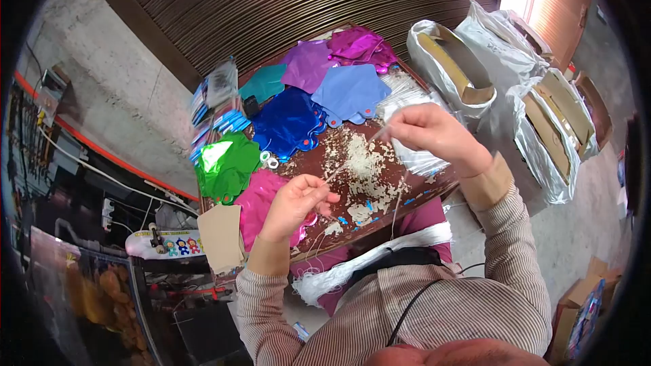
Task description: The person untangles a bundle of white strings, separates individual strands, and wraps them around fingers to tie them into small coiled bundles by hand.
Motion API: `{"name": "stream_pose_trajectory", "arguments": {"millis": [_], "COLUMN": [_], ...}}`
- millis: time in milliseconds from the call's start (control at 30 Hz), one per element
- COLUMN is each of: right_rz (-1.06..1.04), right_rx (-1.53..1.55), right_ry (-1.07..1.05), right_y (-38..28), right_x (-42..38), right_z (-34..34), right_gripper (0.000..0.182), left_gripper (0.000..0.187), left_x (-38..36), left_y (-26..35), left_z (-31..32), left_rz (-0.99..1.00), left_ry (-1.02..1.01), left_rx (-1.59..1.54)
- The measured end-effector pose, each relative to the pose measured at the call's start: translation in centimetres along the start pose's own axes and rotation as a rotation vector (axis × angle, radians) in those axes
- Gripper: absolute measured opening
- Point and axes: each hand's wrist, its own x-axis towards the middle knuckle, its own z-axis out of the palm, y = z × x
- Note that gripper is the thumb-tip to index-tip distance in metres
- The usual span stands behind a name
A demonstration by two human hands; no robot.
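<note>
My left hand (297, 205) pinches one end of a pale string (349, 163) over the worn table. Higher and to the right, my right hand (424, 130) grips the same string, which runs tautly between both hands. Loose ends hang below them toward my lap, where a skein of white string (380, 256) lies. Beside my left hand is a stack of pink foil sheets (256, 203), probably flat balloons. Around the table lie similar stacks in green (232, 164), dark blue (285, 120) and light blue (351, 93). Under my right hand is a bundle of thin white sticks (422, 160).
Teal (264, 83), purple (308, 66) and magenta foil sheets (363, 49) lie at the back by a brown shutter (305, 0). White bags with cardboard (451, 61) stand right. A beige card (220, 238) and a skateboard (146, 245) are at left.
</note>
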Motion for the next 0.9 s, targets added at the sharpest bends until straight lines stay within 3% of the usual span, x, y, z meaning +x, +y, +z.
{"name": "stream_pose_trajectory", "arguments": {"millis": [133,200,233,367,433,467,533,700,900], "right_rz": [0.098,0.337,0.341,-0.106,0.087,0.084,-0.177,0.027,0.0], "right_rx": [-0.251,-0.181,-0.177,-0.694,-0.178,-0.182,-0.272,-0.158,-0.051], "right_ry": [-0.088,-0.418,-0.421,-0.123,-0.109,-0.098,-0.108,-0.259,-0.237], "right_y": [-1.1,-0.8,-0.5,1.1,0.8,1.2,2.6,2.6,4.0], "right_x": [-4.4,-6.1,-6.1,-5.6,-4.4,-3.7,-2.5,-1.4,-1.0], "right_z": [-1.6,-2.0,-1.6,0.3,1.5,2.3,3.8,5.7,6.7], "right_gripper": [0.018,0.016,0.016,0.014,0.013,0.013,0.012,0.009,0.006], "left_gripper": [0.008,0.007,0.007,0.005,0.004,0.004,0.003,0.004,0.002], "left_x": [-3.0,-4.5,-4.9,-5.5,-4.9,-4.5,-4.0,-3.5,-3.3], "left_y": [1.5,2.8,3.2,4.7,4.9,4.9,5.0,5.2,5.0], "left_z": [0.2,0.8,1.1,2.4,3.0,3.4,4.0,4.2,4.3], "left_rz": [-0.029,-0.059,-0.064,-0.118,-0.117,-0.113,-0.107,-0.103,-0.096], "left_ry": [0.037,0.039,0.041,-0.017,-0.041,-0.053,-0.071,-0.084,-0.04], "left_rx": [0.024,0.047,0.044,0.063,0.065,0.06,0.05,0.003,0.026]}}
